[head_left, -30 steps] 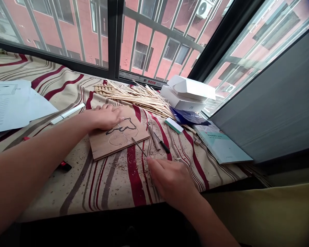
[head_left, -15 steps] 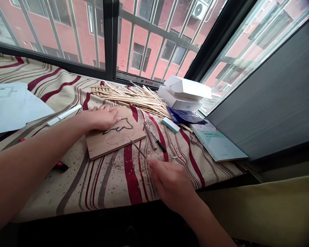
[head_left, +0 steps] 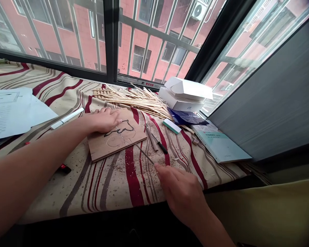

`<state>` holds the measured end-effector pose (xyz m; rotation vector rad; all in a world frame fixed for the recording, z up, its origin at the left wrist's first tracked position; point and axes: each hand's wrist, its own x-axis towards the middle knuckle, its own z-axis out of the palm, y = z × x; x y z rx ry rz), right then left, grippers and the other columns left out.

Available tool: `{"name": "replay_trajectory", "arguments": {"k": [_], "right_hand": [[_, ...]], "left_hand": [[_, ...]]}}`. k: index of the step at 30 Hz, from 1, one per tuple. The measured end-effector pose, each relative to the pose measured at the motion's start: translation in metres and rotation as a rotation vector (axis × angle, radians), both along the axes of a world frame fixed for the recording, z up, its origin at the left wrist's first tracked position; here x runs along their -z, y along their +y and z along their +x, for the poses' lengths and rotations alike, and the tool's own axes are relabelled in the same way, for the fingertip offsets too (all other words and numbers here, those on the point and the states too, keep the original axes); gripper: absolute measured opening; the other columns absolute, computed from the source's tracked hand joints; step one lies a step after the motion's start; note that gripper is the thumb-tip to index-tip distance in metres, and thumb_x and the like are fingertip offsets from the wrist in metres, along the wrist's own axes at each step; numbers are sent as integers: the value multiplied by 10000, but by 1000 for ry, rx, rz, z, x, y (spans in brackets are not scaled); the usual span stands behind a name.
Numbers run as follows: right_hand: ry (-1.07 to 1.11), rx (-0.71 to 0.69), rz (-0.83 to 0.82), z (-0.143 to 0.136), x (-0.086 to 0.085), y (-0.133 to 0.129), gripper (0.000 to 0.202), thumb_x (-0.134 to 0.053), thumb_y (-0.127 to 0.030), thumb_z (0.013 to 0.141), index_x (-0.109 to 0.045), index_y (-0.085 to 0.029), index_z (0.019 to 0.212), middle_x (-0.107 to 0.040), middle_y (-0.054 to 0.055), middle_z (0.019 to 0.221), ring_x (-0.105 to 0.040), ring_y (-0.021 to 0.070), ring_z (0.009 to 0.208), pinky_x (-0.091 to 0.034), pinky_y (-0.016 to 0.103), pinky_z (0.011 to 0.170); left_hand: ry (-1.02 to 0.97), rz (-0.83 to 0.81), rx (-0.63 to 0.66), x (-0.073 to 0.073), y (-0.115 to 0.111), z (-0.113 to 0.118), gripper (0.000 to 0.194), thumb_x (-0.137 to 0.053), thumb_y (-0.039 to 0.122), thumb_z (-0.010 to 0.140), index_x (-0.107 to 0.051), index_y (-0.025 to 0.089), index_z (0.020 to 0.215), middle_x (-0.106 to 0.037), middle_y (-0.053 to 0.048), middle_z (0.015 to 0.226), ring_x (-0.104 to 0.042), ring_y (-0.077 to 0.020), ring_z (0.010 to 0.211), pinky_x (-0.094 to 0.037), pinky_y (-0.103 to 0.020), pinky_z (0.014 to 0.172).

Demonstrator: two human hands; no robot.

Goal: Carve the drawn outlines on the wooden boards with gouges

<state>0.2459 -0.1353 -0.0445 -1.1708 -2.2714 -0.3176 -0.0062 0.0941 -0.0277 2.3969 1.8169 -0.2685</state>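
Observation:
My left hand [head_left: 105, 120] lies on the far part of a square wooden board [head_left: 100, 147], its fingers stretched over the surface. The board has a thick black outline and faint round pencil lines, some of them covered by the hand. In my right hand [head_left: 181, 188] is a thin metal-shafted tool [head_left: 145, 153], its handle hidden inside the closed fingers. The tool's tip points at the board's near right edge; whether it touches there I cannot tell. Just right of the board lie a wooden-handled tool [head_left: 151, 138] and a black-handled tool [head_left: 161, 144].
Wood crumbs dot the striped cloth [head_left: 134, 178]. Thin wooden sticks [head_left: 141, 103], a white box [head_left: 187, 96], a green-and-white block [head_left: 171, 126] and a book [head_left: 218, 144] lie behind and right. A white pen [head_left: 67, 118], papers [head_left: 12, 113] and a red-black object [head_left: 65, 168] are left.
My right hand has drawn back toward me and to the right, and the tool's tip has moved off the drawing to the board's near edge. My left hand stays on the board.

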Motion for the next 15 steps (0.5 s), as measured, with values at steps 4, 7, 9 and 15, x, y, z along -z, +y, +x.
{"name": "replay_trajectory", "arguments": {"k": [4, 7, 9, 15], "right_hand": [[107, 27, 42, -6, 4, 7, 209, -496, -141, 1020, -660, -87, 1137, -732, 36, 780, -676, 163, 650, -418, 294, 605], [74, 56, 29, -13, 7, 15, 285, -451, -181, 1050, -667, -72, 1199, -696, -6, 686, -625, 152, 542, -375, 310, 552], [26, 69, 2, -15, 9, 18, 329, -426, -186, 1060, -671, -94, 1260, -668, -32, 638, -603, 148, 508, -342, 318, 535], [-25, 43, -91, -15, 8, 16, 321, -485, -195, 1033, -680, -133, 1280, -688, -41, 654, -597, 145, 516, -310, 326, 547]], "left_hand": [[9, -3, 10, -1, -1, 0, 744, -155, 565, 1049, -127, 169, 1679, -220, -268, 1680, -225, -436, 1571, -195, -560, 1270], [12, -1, 22, 0, 0, -1, 740, -154, 556, 1051, -140, 162, 1677, -218, -269, 1683, -230, -429, 1571, -210, -566, 1263], [8, 4, 22, 1, 1, -2, 743, -154, 562, 1048, -143, 166, 1677, -230, -267, 1678, -241, -434, 1565, -224, -580, 1253], [-15, 12, 5, 0, 0, -3, 745, -154, 603, 1036, -120, 229, 1679, -240, -244, 1677, -257, -442, 1552, -264, -606, 1227]]}}
